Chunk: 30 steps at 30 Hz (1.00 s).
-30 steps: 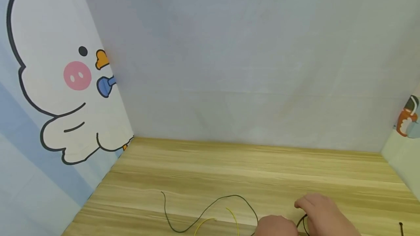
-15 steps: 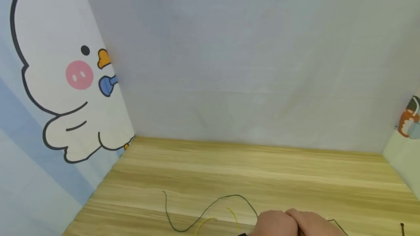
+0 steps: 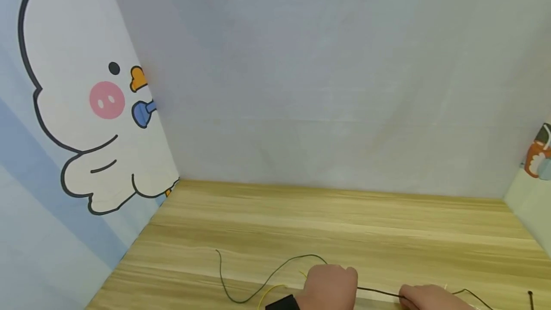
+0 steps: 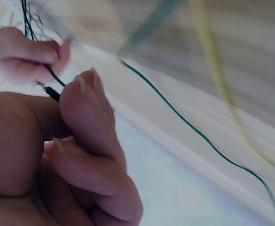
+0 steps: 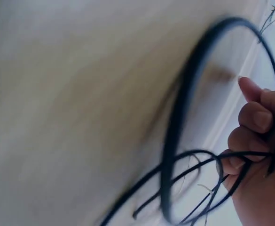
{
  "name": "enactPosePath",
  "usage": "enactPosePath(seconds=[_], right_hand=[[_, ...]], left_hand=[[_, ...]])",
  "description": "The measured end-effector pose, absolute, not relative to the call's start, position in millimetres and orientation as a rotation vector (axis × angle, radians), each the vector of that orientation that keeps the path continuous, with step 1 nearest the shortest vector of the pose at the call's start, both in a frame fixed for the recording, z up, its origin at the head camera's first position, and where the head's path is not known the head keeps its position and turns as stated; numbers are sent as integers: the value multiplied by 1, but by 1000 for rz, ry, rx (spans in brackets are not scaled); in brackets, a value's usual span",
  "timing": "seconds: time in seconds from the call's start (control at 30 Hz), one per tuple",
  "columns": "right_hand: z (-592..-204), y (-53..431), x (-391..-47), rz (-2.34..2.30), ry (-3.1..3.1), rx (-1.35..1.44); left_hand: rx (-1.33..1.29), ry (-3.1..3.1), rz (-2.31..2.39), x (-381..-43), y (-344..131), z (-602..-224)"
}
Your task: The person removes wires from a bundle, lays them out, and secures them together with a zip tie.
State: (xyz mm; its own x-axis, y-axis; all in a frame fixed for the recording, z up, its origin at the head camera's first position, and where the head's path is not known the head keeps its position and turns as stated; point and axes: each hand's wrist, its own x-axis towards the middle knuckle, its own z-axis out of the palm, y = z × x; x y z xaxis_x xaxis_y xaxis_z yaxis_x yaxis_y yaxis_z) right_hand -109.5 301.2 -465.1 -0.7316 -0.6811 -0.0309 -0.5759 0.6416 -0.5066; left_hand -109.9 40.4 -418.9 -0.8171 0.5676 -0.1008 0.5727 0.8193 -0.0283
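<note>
A thin black cord (image 3: pixel 379 292) runs nearly straight between my two hands low in the head view. My left hand (image 3: pixel 329 286) pinches it between thumb and curled fingers. In the left wrist view, a short frayed end (image 4: pixel 52 94) of black cord pokes out of that pinch. A little to the right, my right hand (image 3: pixel 430 297) grips the cord with curled fingers (image 5: pixel 247 139). Large loops of black cord (image 5: pixel 170 122) hang around the right hand in its wrist view.
A dark green wire (image 3: pixel 275 271) lies in a wavy line left of the left hand, with yellow wire pieces (image 3: pixel 271 291) beside it. A dark rod-like end (image 3: pixel 531 298) lies at the far right of the wooden table (image 3: pixel 301 214). Grey cloth (image 3: pixel 323 85) stands behind.
Half a second ago the hands were together. Since then the left hand has moved left and the right hand slightly right, drawing the cord out straight between them.
</note>
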Motion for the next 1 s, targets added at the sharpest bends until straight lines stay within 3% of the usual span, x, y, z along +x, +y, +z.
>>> enactPosePath(seconds=[0.23,1.0], right_hand=[[-465,301,-108,-724,2630,-969],[-456,309,-104,-735,2651,-928]], left_hand=[[956,2976,-32,-114,2,-413],[668,2978,280,-115,-93,-402]])
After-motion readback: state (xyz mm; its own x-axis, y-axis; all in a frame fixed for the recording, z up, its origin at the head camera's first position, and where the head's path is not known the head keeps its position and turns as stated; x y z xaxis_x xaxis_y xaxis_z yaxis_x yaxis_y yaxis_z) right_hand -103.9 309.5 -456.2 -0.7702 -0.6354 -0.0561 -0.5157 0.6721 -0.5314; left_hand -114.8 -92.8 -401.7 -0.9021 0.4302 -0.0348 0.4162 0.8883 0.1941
